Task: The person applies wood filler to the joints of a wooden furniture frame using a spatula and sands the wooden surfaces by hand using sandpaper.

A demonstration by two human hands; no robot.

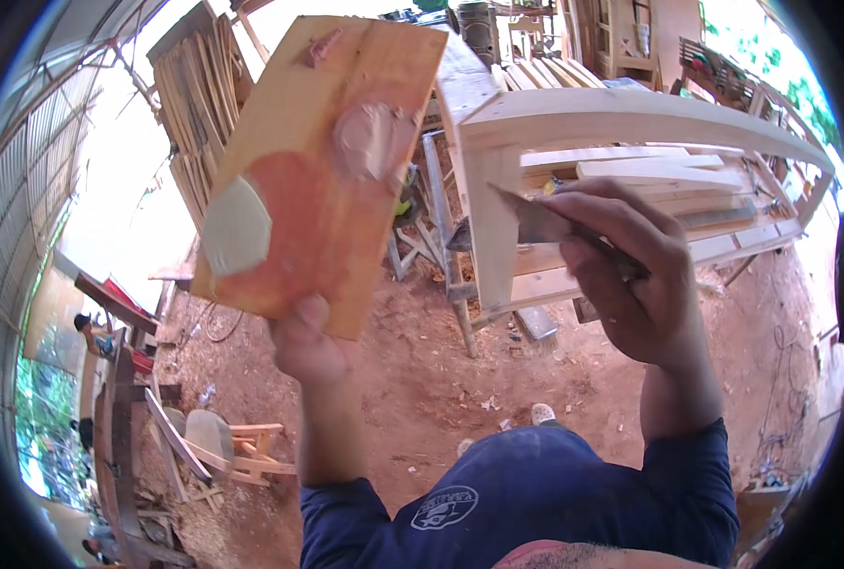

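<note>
Left hand (310,353) holds board (322,261); right hand (645,275), scraper (541,224); shirt (555,488) bears lettered emblem (445,508).

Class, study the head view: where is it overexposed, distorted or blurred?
Head view: the bright opening at upper left is washed out to white; the metal roof bows toward the dark rim; the scraper looks slightly soft, perhaps from motion, while the wooden board has clearer edges.

Left hand (310,351) at lower edge of board (346,242). On board: paste mound (365,142) near right edge, smear (323,47) near top edge, patch (238,228) by lower-left corner. Right of board: scraper (540,224) in right hand (645,270), before post (491,261) of wooden frame (630,112). Behind board, left: stacked slats (192,119).
</note>
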